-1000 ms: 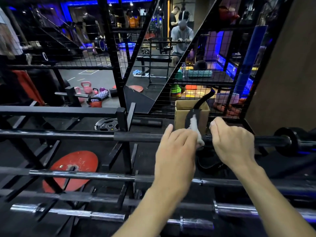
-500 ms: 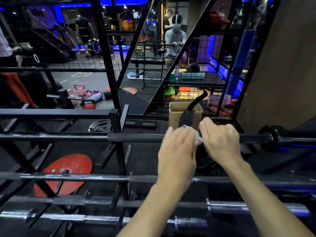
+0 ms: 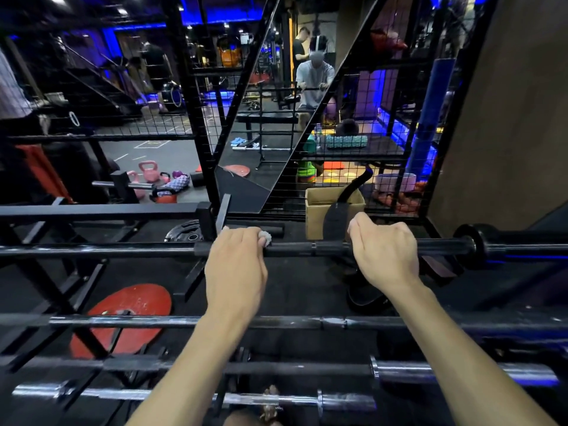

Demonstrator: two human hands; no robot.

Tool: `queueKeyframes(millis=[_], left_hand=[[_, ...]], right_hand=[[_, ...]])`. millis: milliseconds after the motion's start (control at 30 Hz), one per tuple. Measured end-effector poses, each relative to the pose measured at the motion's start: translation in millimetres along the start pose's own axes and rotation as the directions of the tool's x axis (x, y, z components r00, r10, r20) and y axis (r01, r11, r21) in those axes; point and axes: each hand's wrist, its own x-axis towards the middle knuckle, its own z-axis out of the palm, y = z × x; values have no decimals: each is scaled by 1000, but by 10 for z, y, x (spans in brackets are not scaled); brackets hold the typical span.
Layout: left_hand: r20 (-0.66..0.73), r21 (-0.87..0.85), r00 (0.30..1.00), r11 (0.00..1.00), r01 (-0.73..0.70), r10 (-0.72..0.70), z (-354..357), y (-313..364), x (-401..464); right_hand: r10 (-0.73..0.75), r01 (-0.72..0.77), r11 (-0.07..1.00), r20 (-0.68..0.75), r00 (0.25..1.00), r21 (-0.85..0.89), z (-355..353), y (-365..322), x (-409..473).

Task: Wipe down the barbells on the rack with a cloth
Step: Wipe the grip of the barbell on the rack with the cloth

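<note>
Gripping barbell (image 3: 307, 249), left hand (image 3: 236, 265) wrapping cloth (image 3: 265, 237), right hand (image 3: 384, 253) curled

Blue strip lighting (image 3: 221, 18) is glowing along the ceiling at twelve o'clock, tinting a dim gym. A tall mirror (image 3: 276, 118) is leaning between black wire-mesh panels (image 3: 368, 112) at the centre, reflecting a bench and figures. A brown wall (image 3: 516, 118) is rising at three o'clock, with a blue upright pad (image 3: 430, 118) standing just beside it. Pink kettlebells (image 3: 147, 172) are sitting on the dark floor (image 3: 172, 161) at ten o'clock. A red weight plate (image 3: 129, 309) is lying at seven o'clock. A cardboard box (image 3: 316, 210) is resting near the mesh at one o'clock.
</note>
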Motion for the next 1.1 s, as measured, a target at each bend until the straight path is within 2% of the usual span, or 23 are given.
queueKeyframes(millis=[133,200,300,367,433,533,567,600,667,767,833,900,1033,1100], left_hand=[[-31,-216,999,975,-49,43,104,309,-99],[6,-337,997,939,-66,72,146,561,-182],[-2,-432,983,886,-167,184,162,750,-262],[10,-419,972,884,-210,235,51,633,-220],[50,-357,980,920,-161,192,-176,403,-102],[87,-113,995,993,-37,47,-498,-8,187],[138,-10,990,1000,-29,30,-553,-113,272],[212,50,977,998,-47,35,-579,-184,343],[423,1,904,997,-73,65,-585,-278,426],[670,-212,739,973,97,72,-559,-327,526],[722,-231,685,966,115,92,-476,-334,610],[737,-160,669,987,33,98,-388,-294,669],[709,-87,689,988,-130,153,-157,-219,689],[748,-59,645,984,-167,154,-89,-151,754]], right_hand=[[49,-48,999,40,998,-19,-3,1,20],[55,-54,998,51,997,-17,-18,28,7],[39,-40,999,11,999,28,19,77,-4],[5,5,996,-118,993,84,70,100,-18],[26,1,991,-203,979,135,97,102,-43],[53,-36,994,-169,984,99,142,61,-31],[52,-37,995,-152,987,95,147,48,-33],[48,-35,995,-141,989,95,144,42,-23],[26,-11,994,-138,990,107,141,22,-8],[27,-1,992,-208,978,128,165,7,0],[38,-8,991,-221,975,136,189,15,-8],[41,-4,988,-239,970,154,213,35,-15],[48,-3,986,-269,962,165,233,68,-20],[56,-8,986,-279,959,169,247,92,-33]])
